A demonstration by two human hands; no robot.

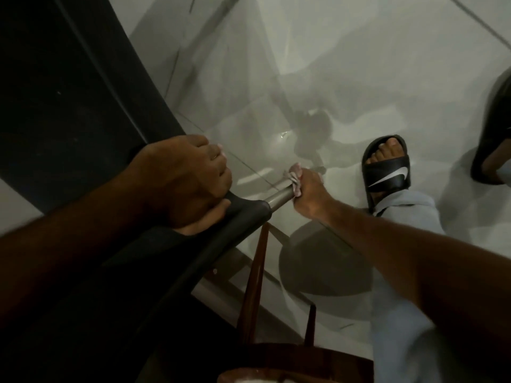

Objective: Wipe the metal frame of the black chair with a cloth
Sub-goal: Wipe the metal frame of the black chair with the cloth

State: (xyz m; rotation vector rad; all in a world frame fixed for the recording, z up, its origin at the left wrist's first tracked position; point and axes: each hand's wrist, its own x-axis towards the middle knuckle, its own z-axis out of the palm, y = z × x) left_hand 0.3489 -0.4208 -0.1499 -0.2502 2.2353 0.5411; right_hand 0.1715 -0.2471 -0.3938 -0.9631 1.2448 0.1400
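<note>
The black chair [69,87] fills the left side, seen from above. Its black armrest [243,214] ends in a bare metal tube [279,199] that runs down toward the floor. My left hand [190,183] is closed around the top of the armrest. My right hand [311,193] grips a small pale cloth [294,181] wrapped around the metal tube just below the armrest's end. The tube below the cloth is hidden by my hand.
Glossy pale floor tiles [318,64] lie below. My foot in a black slide sandal [387,170] stands right of the tube; another sandal [495,128] is at the right edge. A brown wooden stool [257,286] with slanted legs sits at the bottom centre.
</note>
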